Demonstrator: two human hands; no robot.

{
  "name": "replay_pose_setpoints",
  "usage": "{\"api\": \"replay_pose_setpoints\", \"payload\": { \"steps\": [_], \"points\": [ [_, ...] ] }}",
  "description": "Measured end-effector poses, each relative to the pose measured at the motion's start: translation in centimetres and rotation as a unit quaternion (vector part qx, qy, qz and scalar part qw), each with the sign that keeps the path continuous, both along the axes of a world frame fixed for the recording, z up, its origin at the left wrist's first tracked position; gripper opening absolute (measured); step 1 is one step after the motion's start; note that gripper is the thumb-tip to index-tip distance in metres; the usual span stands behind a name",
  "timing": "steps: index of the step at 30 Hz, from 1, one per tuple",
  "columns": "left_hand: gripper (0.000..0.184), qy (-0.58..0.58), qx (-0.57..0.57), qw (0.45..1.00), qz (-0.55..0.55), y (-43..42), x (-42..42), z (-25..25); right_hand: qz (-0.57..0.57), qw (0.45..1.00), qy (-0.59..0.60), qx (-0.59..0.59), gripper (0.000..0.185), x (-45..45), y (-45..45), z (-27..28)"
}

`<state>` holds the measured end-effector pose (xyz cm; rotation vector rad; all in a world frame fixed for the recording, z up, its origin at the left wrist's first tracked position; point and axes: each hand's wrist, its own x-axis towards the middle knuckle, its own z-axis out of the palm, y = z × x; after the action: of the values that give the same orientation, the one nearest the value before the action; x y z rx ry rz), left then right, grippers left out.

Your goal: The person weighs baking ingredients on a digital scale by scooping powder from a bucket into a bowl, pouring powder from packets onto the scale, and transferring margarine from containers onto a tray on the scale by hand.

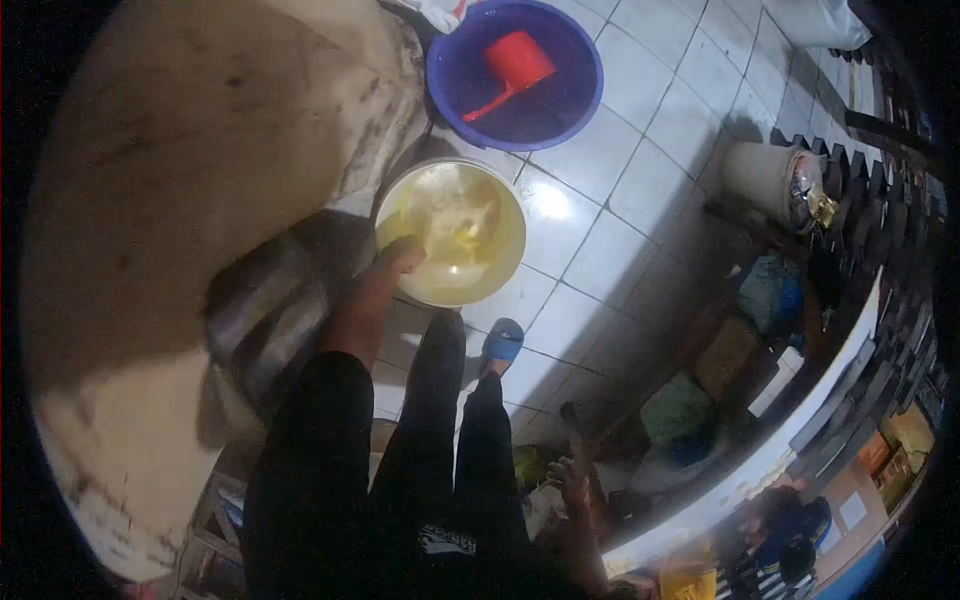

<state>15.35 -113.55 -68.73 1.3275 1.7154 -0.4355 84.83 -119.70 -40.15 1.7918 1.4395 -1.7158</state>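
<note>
Black sleeve (pixel 315 440), blue slipper (pixel 504 343)

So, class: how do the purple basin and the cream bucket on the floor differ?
The purple basin looks wider than the cream bucket. The basin holds a red dipper; the bucket holds blurred, yellowish contents. The left hand is at the bucket, while no hand is at the basin. Both are round, open-topped and stand on the tiled floor.

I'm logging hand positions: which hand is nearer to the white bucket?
Left. The left hand is at the near-left rim of the white bucket; the right hand is well apart, lower right in view.
</note>
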Motion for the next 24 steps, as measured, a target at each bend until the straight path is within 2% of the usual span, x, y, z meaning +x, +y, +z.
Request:
{"api": "replay_pose_setpoints", "payload": {
  "steps": [1, 2, 3, 4, 5, 6, 7, 8, 9, 11, 12, 13, 14, 16, 17, 19, 21, 22, 24],
  "points": [
    [0.017, -0.025, -0.019, 0.999, 0.005, -0.1, -0.5, -2.5, -0.02, 1.0, -0.008, -0.003, 0.04, -1.6, 0.0, 0.4],
    [0.014, -0.052, -0.044, 0.998, 0.009, -0.3, -0.9, -4.9, -0.212, 0.974, 0.032, -0.075, 0.04, -4.6, 1.2, 1.9],
    [0.011, -0.087, -0.068, 0.994, 0.018, -0.4, -1.3, -7.2, -0.395, 0.905, 0.07, -0.142, 0.041, -6.9, 2.1, 2.9],
    [0.008, -0.134, -0.09, 0.986, 0.033, -0.7, -1.9, -9.6, -0.399, 0.903, 0.064, -0.145, 0.041, -6.9, 1.9, 2.7],
    [0.006, -0.198, -0.1, 0.975, 0.029, -1.6, -2.4, -12.4, -0.348, 0.926, 0.023, -0.143, 0.042, -7.2, 1.7, 2.8],
    [0.006, -0.218, -0.179, 0.932, 0.23, -0.2, -3.5, -9.6, -0.295, 0.945, -0.016, -0.141, 0.048, -7.3, 1.5, 2.9],
    [0.001, -0.129, -0.266, 0.909, 0.293, 3.1, -3.1, -5.5, -0.298, 0.943, -0.016, -0.144, 0.048, -6.5, 1.1, 2.5],
    [0.001, -0.125, -0.268, 0.91, 0.291, 1.7, -3.1, -7.8, -0.257, 0.954, -0.042, -0.146, 0.047, -5.0, 0.4, 1.8],
    [0.002, -0.095, -0.264, 0.943, 0.177, -0.7, -3.1, -12.1, -0.237, 0.959, -0.054, -0.145, 0.047, -5.0, 0.3, 1.6],
    [0.003, -0.066, -0.254, 0.963, 0.062, -1.5, -2.5, -12.7, -0.17, 0.97, -0.112, -0.133, 0.045, -5.9, 0.7, 1.8],
    [0.009, -0.063, -0.163, 0.984, 0.023, -0.8, -2.1, -9.7, -0.125, 0.973, -0.156, -0.119, 0.045, -6.7, 1.1, 1.9],
    [0.017, -0.057, -0.068, 0.996, -0.016, 0.0, -2.1, -7.5, -0.126, 0.974, -0.152, -0.113, 0.045, -5.8, 0.4, 1.3],
    [0.017, -0.054, -0.063, 0.996, -0.014, 0.1, -2.3, -6.9, -0.106, 0.978, -0.164, -0.078, 0.046, -2.8, -1.2, 0.1],
    [0.014, -0.062, 0.072, 0.978, -0.184, 0.7, -3.0, -6.4, -0.08, 0.981, -0.171, -0.03, 0.047, -1.7, -0.1, -0.3],
    [0.014, -0.055, 0.083, 0.978, -0.183, 1.3, -3.5, -6.0, -0.068, 0.991, -0.112, -0.021, 0.047, -3.2, 1.4, 0.6],
    [0.015, -0.052, 0.099, 0.989, -0.096, 1.4, -3.5, -4.1, -0.05, 0.998, -0.049, -0.004, 0.047, -5.6, 3.4, 3.3],
    [0.016, -0.075, 0.122, 0.989, 0.039, 0.0, -1.6, -1.2, -0.192, 0.981, 0.001, -0.015, 0.045, -9.1, 6.2, 5.3],
    [0.017, -0.109, 0.145, 0.978, 0.1, -1.3, -0.1, 0.4, -0.184, 0.983, 0.024, 0.0, 0.045, -9.8, 7.4, 5.7],
    [0.018, -0.228, 0.203, 0.927, 0.217, -4.3, 3.3, 4.0, -0.028, 0.988, -0.154, -0.006, 0.042, -10.6, 9.8, 7.1]
  ]
}}
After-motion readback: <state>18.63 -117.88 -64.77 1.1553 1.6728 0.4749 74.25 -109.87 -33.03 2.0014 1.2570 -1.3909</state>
